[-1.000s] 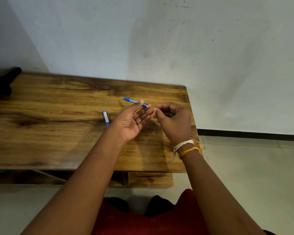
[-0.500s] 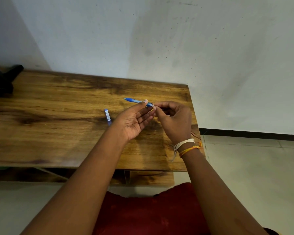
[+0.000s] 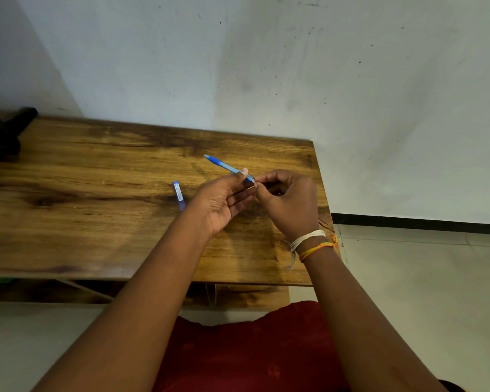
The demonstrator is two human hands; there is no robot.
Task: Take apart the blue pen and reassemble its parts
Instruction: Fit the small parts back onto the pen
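My left hand [image 3: 222,200] holds the blue pen front section [image 3: 227,167] between thumb and fingertips, its tip pointing up and left above the wooden table [image 3: 96,193]. My right hand [image 3: 289,200] is curled, with its fingertips pinched right at the open rear end of that pen piece; whatever small part it holds is hidden by the fingers. A second blue pen piece with a white label [image 3: 178,195] lies flat on the table, just left of my left hand.
The table's right edge [image 3: 321,193] runs close beside my right hand, with tiled floor [image 3: 422,278] beyond it. A black object [image 3: 3,131] sits at the table's far left corner. The wall [image 3: 266,66] stands directly behind the table.
My right hand's fingertips have closed the small gap to the rear end of the pen piece. The pen's tip has tilted slightly upward. The labelled piece on the table has not moved.
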